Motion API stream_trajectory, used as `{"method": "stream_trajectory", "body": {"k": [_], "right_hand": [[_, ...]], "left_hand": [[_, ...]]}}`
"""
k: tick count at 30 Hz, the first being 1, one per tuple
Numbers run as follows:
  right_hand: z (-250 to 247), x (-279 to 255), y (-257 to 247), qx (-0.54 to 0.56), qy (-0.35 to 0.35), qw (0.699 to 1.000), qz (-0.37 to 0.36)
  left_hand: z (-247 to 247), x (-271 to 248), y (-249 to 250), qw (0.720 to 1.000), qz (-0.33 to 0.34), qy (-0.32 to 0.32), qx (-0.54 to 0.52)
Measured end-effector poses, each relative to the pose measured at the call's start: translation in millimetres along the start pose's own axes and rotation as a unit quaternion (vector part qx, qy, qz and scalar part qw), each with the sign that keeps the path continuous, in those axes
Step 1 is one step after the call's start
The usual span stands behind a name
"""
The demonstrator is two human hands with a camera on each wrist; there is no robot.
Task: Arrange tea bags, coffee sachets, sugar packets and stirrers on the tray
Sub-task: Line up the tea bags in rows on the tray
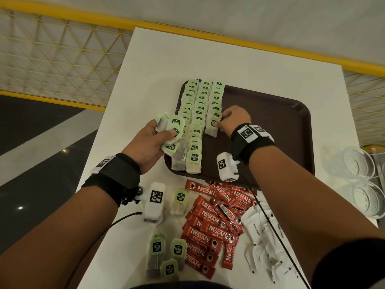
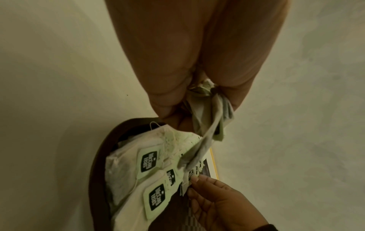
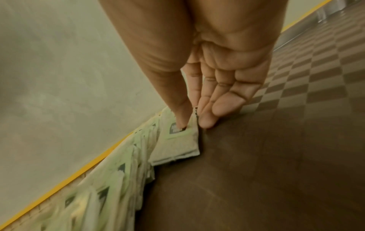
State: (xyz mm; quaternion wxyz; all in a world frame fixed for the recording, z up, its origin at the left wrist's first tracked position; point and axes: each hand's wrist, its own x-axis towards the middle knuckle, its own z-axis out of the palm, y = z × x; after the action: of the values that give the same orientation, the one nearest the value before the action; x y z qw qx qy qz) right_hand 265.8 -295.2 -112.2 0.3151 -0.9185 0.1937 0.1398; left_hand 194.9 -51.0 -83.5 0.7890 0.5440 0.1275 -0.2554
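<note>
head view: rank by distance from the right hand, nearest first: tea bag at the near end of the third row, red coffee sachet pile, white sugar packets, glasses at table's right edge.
From the right hand:
1. Tea bag, pinched at its fingertips, on the tray.
2. Coffee sachet pile, on the table, nearer the person than the tray.
3. Sugar packets and glasses: too close to call; packets near-right, glasses far right.

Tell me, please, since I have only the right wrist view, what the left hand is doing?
Observer: The left hand holds a bunch of tea bags over the left edge of the tray.
Operator: Thank you. Are the coffee sachets on the tray?
Observer: No, the red coffee sachets lie on the table, nearer the person than the tray.
Operator: And the sugar?
Observer: The white packets lie on the table too, right of the sachets.
</note>
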Motion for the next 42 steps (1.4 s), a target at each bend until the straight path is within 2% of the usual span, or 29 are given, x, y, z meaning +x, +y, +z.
{"method": "stream_trajectory", "body": {"k": [9,13,15,19,21,24,28,35,36,40,42], "right_hand": [[4.3,2.5,2.4,0.083,0.041,0.996,-0.015],[3.6,-14.9,4.5,0.079,0.037,0.995,-0.046],[0.8,-31.5,-3.3,0.111,-0.001,0.991,-0.074],[-9.8,-63.1,-29.2,0.203,-0.15,0.961,-0.109],[-9.1,-67.9,-35.1,0.204,-0.174,0.957,-0.114],[-4.4,-69.9,-33.6,0.259,-0.168,0.949,-0.068],[-2.6,-74.9,-28.8,0.343,-0.183,0.921,-0.025],[-12.3,-63.0,-16.0,0.526,-0.161,0.834,0.041],[-12.9,-59.6,-11.7,0.524,-0.15,0.837,0.049],[-5.4,-45.2,4.4,0.372,-0.095,0.921,0.063],[-0.6,-40.4,6.7,0.314,-0.087,0.943,0.073]], "left_hand": [[-2.5,4.7,-4.1,1.0,-0.007,-0.017,0.011],[0.0,6.6,-4.3,1.0,-0.008,-0.013,0.011],[3.5,7.7,-4.0,1.0,-0.004,-0.019,0.022],[12.1,12.4,-4.2,0.998,0.008,-0.011,0.068],[15.0,14.4,-5.4,0.996,0.013,-0.018,0.089],[17.8,14.7,-6.9,0.996,0.007,-0.03,0.083],[19.9,14.3,-8.7,0.996,0.008,-0.034,0.076],[15.5,13.9,-8.0,0.998,0.006,-0.018,0.061],[13.8,13.6,-8.0,0.998,0.005,-0.016,0.059],[6.3,11.9,-8.7,0.999,0.004,-0.012,0.05],[4.7,11.3,-8.5,0.999,0.006,-0.01,0.05]]}}
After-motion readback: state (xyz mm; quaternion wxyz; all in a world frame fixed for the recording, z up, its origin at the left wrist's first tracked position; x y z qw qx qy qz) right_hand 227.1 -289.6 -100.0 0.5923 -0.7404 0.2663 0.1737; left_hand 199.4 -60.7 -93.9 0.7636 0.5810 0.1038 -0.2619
